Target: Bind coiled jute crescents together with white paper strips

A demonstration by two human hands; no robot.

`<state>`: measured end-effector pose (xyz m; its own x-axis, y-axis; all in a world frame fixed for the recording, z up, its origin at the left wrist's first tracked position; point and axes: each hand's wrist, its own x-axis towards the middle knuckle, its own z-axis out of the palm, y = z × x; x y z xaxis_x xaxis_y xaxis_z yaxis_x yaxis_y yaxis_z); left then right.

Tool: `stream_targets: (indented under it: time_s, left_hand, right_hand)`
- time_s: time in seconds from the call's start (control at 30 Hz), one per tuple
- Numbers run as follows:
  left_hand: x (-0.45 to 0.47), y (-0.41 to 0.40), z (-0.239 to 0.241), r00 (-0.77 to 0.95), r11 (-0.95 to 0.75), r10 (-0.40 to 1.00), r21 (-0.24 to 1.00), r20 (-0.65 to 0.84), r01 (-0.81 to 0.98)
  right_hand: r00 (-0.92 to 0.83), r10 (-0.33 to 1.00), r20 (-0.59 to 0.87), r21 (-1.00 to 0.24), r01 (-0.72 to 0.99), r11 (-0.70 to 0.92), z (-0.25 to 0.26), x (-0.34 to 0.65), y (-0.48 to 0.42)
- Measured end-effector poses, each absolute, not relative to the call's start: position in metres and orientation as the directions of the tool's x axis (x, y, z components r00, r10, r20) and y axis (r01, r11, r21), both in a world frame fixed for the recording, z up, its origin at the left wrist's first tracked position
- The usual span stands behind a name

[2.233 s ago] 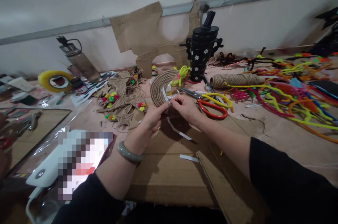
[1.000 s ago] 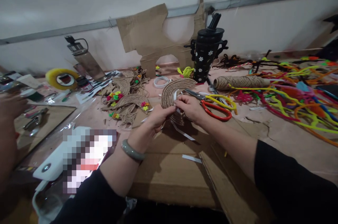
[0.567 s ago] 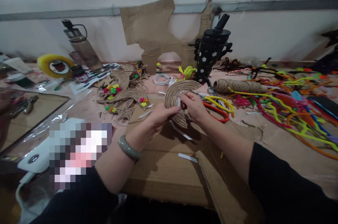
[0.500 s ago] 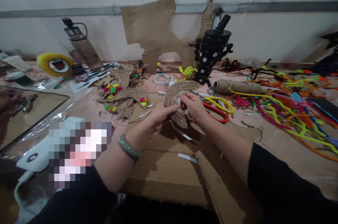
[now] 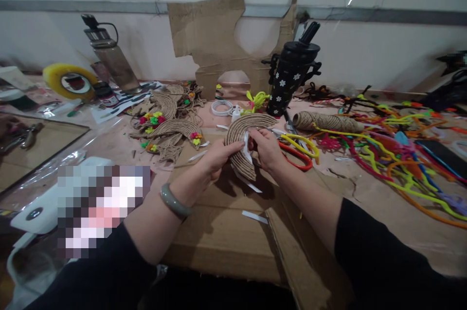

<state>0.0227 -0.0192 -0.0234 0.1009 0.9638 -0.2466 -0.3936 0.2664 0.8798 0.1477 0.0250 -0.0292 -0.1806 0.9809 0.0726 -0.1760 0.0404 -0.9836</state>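
A crescent covered in rows of brown twine [image 5: 239, 131] is held up over the cardboard, its open side facing right. My left hand [image 5: 218, 156] grips its left edge, thumb on top and the other fingers mostly underneath. A narrow white strip [image 5: 247, 150] runs along the crescent's inner curve. My right hand [image 5: 265, 147] pinches at the upper end of this strip, fingertips close to the twine. Scissors with orange and yellow handles [image 5: 301, 163] lie just right of my right hand. Below the crescent, a loose white strip [image 5: 254, 216] rests on the cardboard sheet [image 5: 215, 242].
Finished twine crescents with coloured flowers [image 5: 175, 130] lie to the left. Behind stand a black flowered tumbler [image 5: 288, 76] and a grey bottle [image 5: 118, 66]. A twine roll [image 5: 324, 121] and tangled pipe cleaners [image 5: 397, 154] spread rightward. A white device [image 5: 44, 208] sits at left.
My right hand has shifted slightly at the crescent's inner edge, and more of the white strip shows there. The crescent stays in my left hand. The view has moved a little.
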Motion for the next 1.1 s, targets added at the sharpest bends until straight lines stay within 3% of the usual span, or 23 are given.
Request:
stream_targets:
  time_s: [0.47, 0.77, 0.9, 1.1]
  left_hand:
    - [0.0205, -0.0163, -0.0216, 0.140, 0.233, 0.971, 0.901, -0.194, -0.366]
    - [0.0189, -0.0154, -0.0181, 0.083, 0.236, 0.972, 0.886, -0.221, -0.399]
    - [0.0182, -0.0155, -0.0185, 0.111, 0.229, 0.973, 0.895, -0.202, -0.382]
    - [0.0166, -0.0137, -0.0195, 0.089, 0.213, 0.977, 0.879, -0.194, -0.427]
  right_hand:
    - [-0.043, 0.999, 0.025, -0.970, -0.242, 0.014, -0.0312, 0.1476, 0.0316]
    - [-0.232, 0.968, 0.098, -0.978, -0.200, 0.051, -0.0325, 0.1491, 0.0262]
    - [-0.215, 0.971, 0.106, -0.989, -0.128, 0.079, -0.0316, 0.1487, 0.0243]
    - [-0.218, 0.973, 0.076, -0.981, -0.193, 0.034, -0.0333, 0.1496, 0.0266]
